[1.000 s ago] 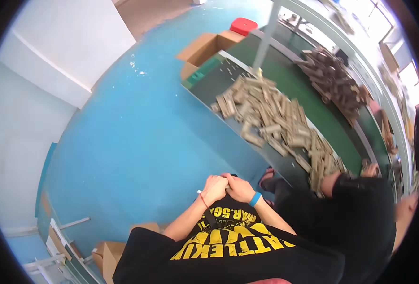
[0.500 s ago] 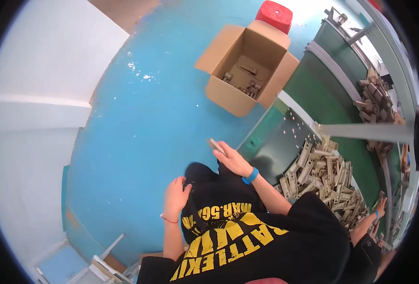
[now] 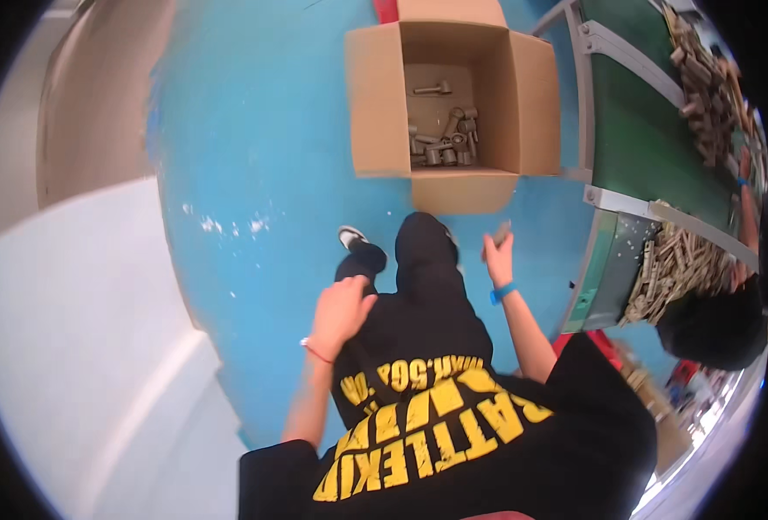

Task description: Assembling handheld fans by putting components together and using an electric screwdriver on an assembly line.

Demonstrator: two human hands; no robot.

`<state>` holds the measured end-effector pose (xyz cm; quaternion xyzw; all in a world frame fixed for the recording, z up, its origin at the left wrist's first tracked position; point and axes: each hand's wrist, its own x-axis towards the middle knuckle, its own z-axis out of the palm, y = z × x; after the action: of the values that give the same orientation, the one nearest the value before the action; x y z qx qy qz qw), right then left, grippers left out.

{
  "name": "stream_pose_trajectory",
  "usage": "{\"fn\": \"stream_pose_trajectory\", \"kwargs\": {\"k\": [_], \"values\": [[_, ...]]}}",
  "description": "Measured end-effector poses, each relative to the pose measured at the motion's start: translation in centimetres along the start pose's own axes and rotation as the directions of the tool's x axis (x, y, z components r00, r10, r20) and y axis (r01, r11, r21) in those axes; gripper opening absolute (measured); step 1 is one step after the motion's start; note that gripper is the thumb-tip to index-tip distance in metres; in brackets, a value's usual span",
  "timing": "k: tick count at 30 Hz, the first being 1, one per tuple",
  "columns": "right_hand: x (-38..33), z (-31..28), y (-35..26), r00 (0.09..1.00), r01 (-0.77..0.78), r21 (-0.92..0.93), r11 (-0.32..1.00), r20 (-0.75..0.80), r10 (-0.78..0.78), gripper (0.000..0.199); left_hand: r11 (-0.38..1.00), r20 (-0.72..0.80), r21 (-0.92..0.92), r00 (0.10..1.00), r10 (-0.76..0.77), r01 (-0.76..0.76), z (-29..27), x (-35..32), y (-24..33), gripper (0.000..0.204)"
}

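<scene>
My right hand (image 3: 498, 253) is closed round a small grey-beige elongated part (image 3: 503, 232), whose tip shows above the fingers; its exact kind I cannot make out. Held low over the blue floor, this hand is just short of an open cardboard box (image 3: 462, 192) with its flaps folded out. Inside the box lie several grey-beige cylinder-headed parts (image 3: 449, 149), and one longer piece (image 3: 433, 88) rests apart from them. My left hand (image 3: 342, 310) hangs by my left thigh, empty, its thumb away from the loosely bent fingers.
On the right, a green conveyor belt (image 3: 635, 121) on a metal frame carries a heap of grey-beige parts (image 3: 709, 104). Nearer, a tray holds more elongated parts (image 3: 679, 269), beside a co-worker's dark clothing (image 3: 718, 321). A white wall (image 3: 98, 286) stands left.
My view has swung right and I have come closer to the box, now straight ahead. My right hand has moved right and still holds the part; the tray of parts is farther off.
</scene>
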<state>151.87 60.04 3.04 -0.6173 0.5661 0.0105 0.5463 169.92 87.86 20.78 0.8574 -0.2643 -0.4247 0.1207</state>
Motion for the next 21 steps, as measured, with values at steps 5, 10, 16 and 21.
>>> {"fn": "stream_pose_trajectory", "kwargs": {"k": [5, 10, 16, 21], "values": [[0.3, 5.9, 2.1, 0.984, -0.090, 0.166, 0.982, -0.138, 0.113, 0.024, 0.919, 0.167, 0.356, 0.979, 0.117, -0.170, -11.3, 12.1, -8.2, 0.028], [12.4, 16.0, -0.3, 0.909, 0.080, -0.094, 0.992, -0.401, -0.111, 0.021, 0.871, 0.238, 0.362, 0.937, 0.257, -0.331, -17.0, 26.5, -6.9, 0.028], [30.5, 18.8, -2.6, 0.881, -0.220, 0.199, 0.955, -0.381, 0.282, 0.028, 0.663, 0.248, 0.276, 0.718, 0.650, -0.696, -19.0, 47.0, 0.9, 0.040], [48.4, 17.4, 3.3, 0.802, -0.322, 0.068, 0.944, -0.510, 0.310, 0.029, 0.357, 0.075, 0.601, 0.495, 0.866, -0.715, -13.8, 65.8, 6.4, 0.073]]}}
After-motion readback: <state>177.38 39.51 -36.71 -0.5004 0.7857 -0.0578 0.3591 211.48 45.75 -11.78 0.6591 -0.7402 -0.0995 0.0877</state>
